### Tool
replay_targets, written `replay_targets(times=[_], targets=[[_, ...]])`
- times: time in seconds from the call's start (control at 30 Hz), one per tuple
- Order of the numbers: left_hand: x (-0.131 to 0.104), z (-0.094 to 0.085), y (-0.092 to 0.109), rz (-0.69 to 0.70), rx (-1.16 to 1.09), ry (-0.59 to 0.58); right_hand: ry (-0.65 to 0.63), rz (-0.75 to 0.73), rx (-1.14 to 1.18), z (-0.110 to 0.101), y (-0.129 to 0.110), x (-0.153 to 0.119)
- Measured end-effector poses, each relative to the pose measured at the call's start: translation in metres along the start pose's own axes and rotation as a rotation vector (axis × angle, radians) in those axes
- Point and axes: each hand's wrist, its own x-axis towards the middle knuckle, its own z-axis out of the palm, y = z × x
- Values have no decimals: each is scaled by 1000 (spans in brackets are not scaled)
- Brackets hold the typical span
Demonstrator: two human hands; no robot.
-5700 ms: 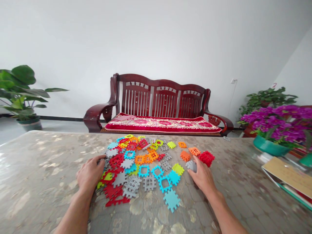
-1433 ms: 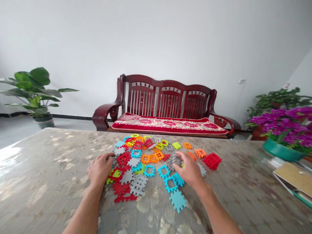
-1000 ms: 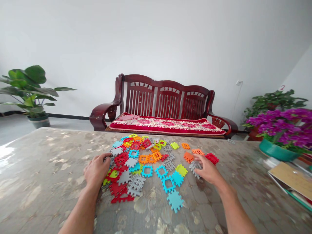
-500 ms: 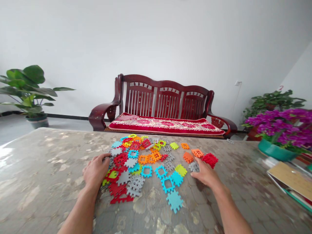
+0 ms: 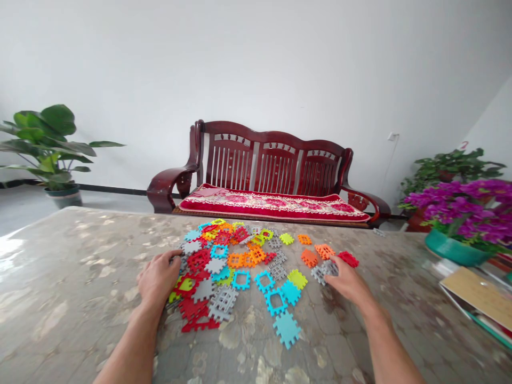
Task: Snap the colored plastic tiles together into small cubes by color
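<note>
Several notched flat plastic pieces lie in a loose pile on the table. My left hand rests at the pile's left edge, fingers bent beside a light grey piece; whether it grips anything is hidden. At the right, my right hand is over a grey piece, thumb and fingers apart, touching its right side. Just behind that hand is a red piece. Orange pieces lie to its left. Blue pieces run toward the front, and a grey lattice piece is nearer the left.
The patterned table carries a teal pot of purple flowers and a brown book or folder at the right. Beyond it stand a dark wooden bench with a red cushion and a potted plant.
My right hand has moved slightly right. More of the grey piece beneath it shows, and less of the red is visible. My left hand has hardly moved.
</note>
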Motion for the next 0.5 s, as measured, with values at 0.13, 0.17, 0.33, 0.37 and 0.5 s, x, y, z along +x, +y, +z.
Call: replay_targets(times=[0.13, 0.17, 0.33, 0.37, 0.5], targets=[[-1, 0, 1, -3, -4, 8, 15, -21, 8, -1, -7, -2], [-1, -1, 1, -4, -3, 6, 12, -31, 6, 0, -9, -3], [-1, 1, -1, 5, -4, 5, 0, -90, -46, 13, -16, -6], [-1, 2, -1, 8, -3, 9, 0, -97, -62, 16, -17, -6], [0, 3, -2, 6, 7, 16, 14, -101, -127, 22, -19, -6]])
